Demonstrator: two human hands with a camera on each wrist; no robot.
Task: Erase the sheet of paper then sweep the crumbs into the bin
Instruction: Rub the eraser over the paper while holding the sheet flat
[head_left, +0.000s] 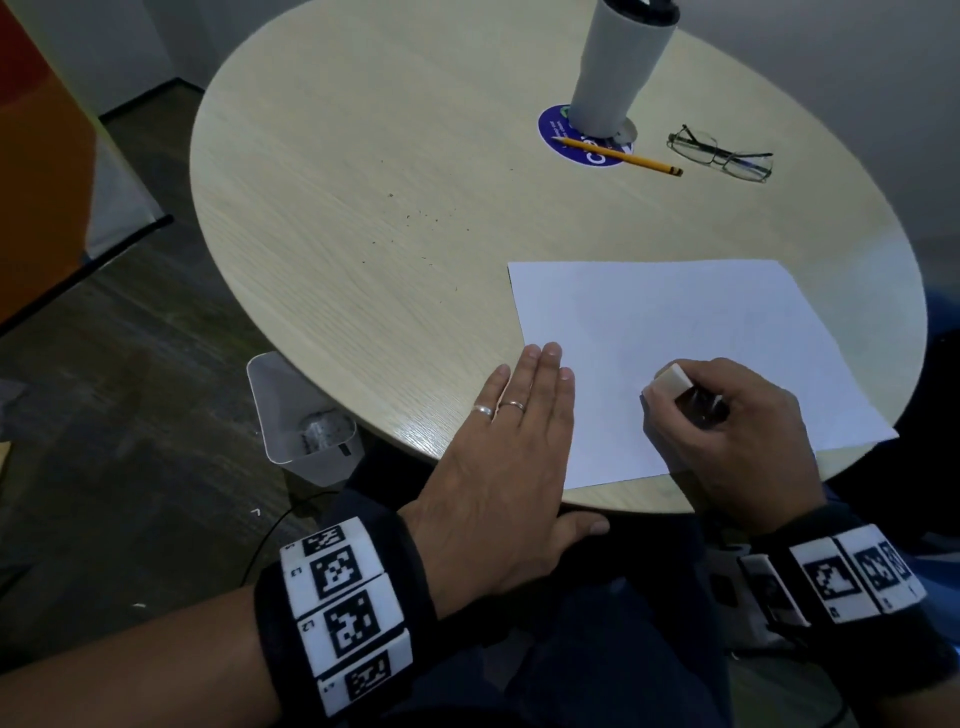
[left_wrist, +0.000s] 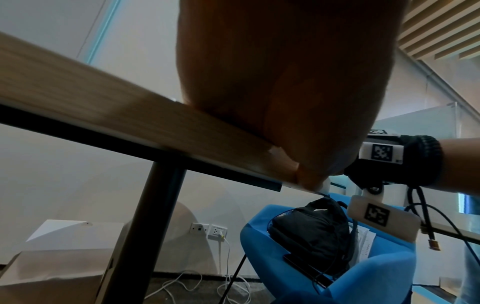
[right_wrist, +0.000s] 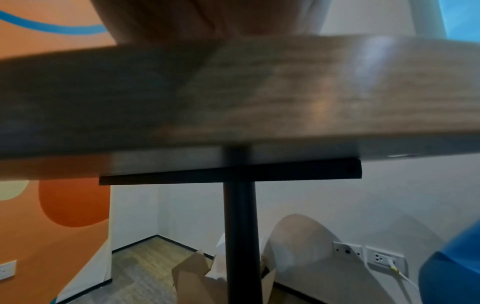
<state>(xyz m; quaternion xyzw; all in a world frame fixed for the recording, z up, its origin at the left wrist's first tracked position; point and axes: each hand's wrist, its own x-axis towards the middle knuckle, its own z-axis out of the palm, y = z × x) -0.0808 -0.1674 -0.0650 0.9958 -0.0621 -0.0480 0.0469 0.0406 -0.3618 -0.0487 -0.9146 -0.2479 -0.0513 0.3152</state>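
A white sheet of paper lies on the near right of the round wooden table. My right hand grips a white eraser and holds it on the sheet's near part. My left hand lies flat with straight fingers on the table, its fingertips on the sheet's left edge. Dark eraser crumbs are scattered on the tabletop left of the sheet. A small white bin sits below the table's near left edge. The wrist views show only the table's edge and the palm.
At the table's far side stand a grey tumbler on a blue round sticker, a yellow pencil and folded glasses. A blue chair with a black bag is to the right, below the table.
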